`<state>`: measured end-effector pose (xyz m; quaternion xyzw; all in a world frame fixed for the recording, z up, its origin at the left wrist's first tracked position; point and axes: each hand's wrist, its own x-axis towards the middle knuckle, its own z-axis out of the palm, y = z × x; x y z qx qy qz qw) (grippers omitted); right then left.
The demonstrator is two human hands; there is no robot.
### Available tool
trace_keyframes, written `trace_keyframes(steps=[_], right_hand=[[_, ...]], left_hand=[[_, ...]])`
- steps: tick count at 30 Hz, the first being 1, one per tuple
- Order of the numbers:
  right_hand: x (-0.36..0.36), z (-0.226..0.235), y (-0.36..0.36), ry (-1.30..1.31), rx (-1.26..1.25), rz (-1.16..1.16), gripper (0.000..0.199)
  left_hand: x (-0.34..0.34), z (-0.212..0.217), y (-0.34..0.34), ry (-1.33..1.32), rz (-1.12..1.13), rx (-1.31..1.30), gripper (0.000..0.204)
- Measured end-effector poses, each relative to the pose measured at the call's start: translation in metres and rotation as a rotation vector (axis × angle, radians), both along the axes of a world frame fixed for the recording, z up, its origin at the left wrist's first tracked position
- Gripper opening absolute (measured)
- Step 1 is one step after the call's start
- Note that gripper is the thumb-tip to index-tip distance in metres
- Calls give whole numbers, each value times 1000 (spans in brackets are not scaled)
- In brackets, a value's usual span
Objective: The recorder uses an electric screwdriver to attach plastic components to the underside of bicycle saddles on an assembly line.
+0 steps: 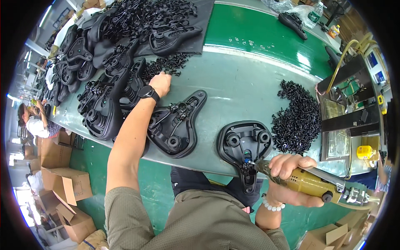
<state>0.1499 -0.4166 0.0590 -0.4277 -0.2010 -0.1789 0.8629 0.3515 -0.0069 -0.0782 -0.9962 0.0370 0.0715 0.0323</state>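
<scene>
My right hand [291, 179] is wrapped around a gold air screwdriver [310, 183]. Its tip meets the underside of a black bicycle saddle [246, 139], which lies upside down at the table's front edge with its nose toward me. My left hand [161, 83], with a black watch on the wrist, reaches to the edge of a small pile of black parts [168, 64]. Its fingers are curled, and whatever they hold is hidden. A second upturned saddle [179, 125] with rails fitted lies between my arms.
Black screws [296, 118] are heaped right of the saddle. Stacked saddles [102, 102] and a large heap of black parts [150, 16] crowd the left. A green belt [262, 37] runs behind. A dark metal frame [350, 100] stands at right; cardboard boxes [66, 183] are on the floor.
</scene>
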Motion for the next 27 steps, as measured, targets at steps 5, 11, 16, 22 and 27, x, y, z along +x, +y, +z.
trace_keyframes(steps=[5, 11, 16, 22, 27], right_hand=[[-1, 1, -2, 0, 14, 20, 93], [-6, 6, -13, -109, 21, 20, 92], [-6, 8, -3, -219, 44, -180, 94], [-2, 2, 3, -223, 33, -127, 91], [-5, 1, -4, -156, 53, -148, 94]], left_hand=[[-10, 13, -11, -155, -85, 58, 18], [-44, 86, -64, -304, 162, -588, 20], [-159, 105, -191, 258, 394, -2034, 23], [-212, 84, -252, 613, 497, -2551, 15], [-209, 68, -256, 730, 460, -2554, 17]])
